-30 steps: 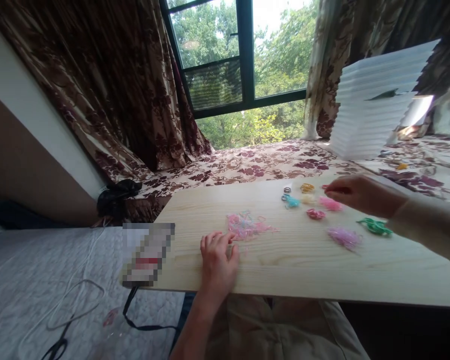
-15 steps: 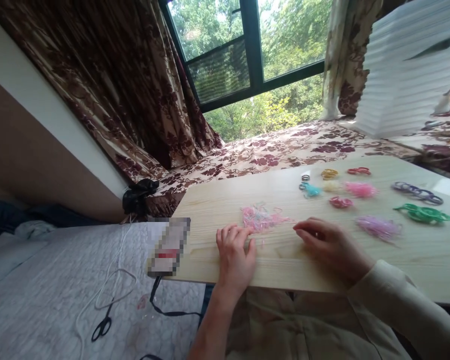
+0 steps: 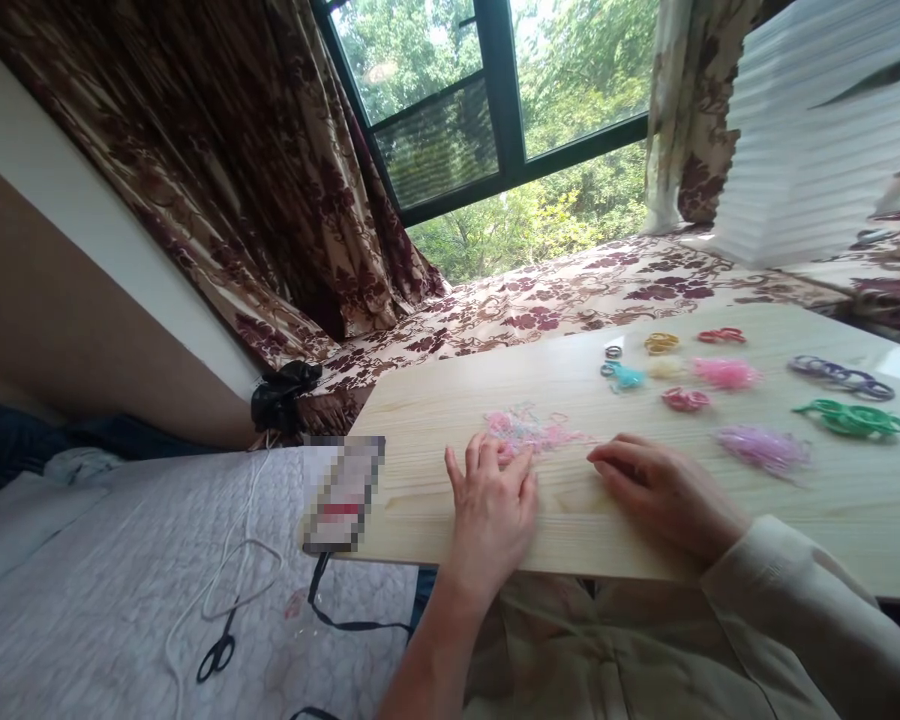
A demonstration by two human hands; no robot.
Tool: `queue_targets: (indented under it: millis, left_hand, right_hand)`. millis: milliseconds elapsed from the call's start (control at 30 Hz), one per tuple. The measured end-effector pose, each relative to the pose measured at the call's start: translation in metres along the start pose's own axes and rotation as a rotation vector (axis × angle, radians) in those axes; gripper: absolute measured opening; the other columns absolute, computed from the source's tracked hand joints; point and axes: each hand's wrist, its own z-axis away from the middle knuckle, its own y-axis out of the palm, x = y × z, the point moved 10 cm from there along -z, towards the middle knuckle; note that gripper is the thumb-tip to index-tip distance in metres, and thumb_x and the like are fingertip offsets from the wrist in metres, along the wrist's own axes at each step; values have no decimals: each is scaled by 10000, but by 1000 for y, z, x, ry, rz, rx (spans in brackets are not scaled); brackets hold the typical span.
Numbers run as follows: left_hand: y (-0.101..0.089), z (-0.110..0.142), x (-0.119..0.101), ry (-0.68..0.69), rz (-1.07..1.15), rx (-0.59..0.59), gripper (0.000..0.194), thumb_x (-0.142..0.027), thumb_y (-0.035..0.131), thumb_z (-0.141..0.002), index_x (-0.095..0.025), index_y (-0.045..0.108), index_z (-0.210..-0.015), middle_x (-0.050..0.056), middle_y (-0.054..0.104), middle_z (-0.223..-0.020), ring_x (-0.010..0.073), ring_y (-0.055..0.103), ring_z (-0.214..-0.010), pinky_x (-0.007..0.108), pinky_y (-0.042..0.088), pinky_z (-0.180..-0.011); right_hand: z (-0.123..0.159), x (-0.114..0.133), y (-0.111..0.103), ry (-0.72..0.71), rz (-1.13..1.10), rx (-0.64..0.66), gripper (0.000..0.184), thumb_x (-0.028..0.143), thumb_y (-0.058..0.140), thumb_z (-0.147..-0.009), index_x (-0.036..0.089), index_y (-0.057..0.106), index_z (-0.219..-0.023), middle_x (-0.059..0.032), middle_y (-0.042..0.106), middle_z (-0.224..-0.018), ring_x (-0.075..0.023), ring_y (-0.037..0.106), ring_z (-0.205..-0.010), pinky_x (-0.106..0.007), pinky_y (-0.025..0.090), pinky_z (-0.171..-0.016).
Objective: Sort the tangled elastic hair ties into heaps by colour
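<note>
The left hand (image 3: 493, 510) lies palm down with its fingers loosely spread, their tips at the near edge of a mixed pile of thin bands (image 3: 532, 428); it looks released, with nothing visibly gripped. The right hand (image 3: 656, 490) rests on the board to the right of that pile, fingers curled and thumb close to forefinger; whether a band sits between them cannot be told.

The mixed pile, pink with some pale blue, lies far of the left hand, a few strands trailing right towards the right fingertips. Such fine pieces probably tangle easily, so light fingertip pressure suits them better than a flat sweep. Teasing from the loose right-hand edge, one strand at a time, should disturb the heap least, with the left hand steadying the rest.

Farther right, the groups sit apart: a lilac heap (image 3: 765, 448) nearest, then green bands (image 3: 853, 418) and dark purple rings (image 3: 841, 377) at the right. Deep pink bands (image 3: 685, 399), a bright pink heap (image 3: 726, 374), a cream heap (image 3: 665, 369) and a turquoise heap (image 3: 626, 376) stand closer together, with yellow bands (image 3: 661, 343) and red bands (image 3: 721, 335) at the far side. Gaps there are narrow, so a high, unhurried wrist would keep the sleeve (image 3: 787, 580) off the lilac heap.

Left of the board (image 3: 427, 420), scissors (image 3: 217, 655) lie on a quilted cover (image 3: 120, 560).
</note>
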Motion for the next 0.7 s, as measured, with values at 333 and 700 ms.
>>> queue_targets:
  millis: [333,700]
  left_hand:
    - [-21,18,31,-84,2,-78,273,-171,503,-902,-284,691,-1066,66,620,-1092,281,439,-1249,663,205,-1108]
    - [-16,11,44,-129,1,-86,198,-184,528,-893,-252,694,-976,56,655,-1041,277,469,-1227,652,203,-1111]
  right_hand:
    - [0,-3,1,-2,13,-4,256,328,477,-844,227,709,-806,-64,706,-802,-183,653,-672,-291,477,-583]
    - [0,-3,2,7,23,11,248,323,477,-839,229,704,-807,-55,712,-817,-186,663,-692,-292,483,-603]
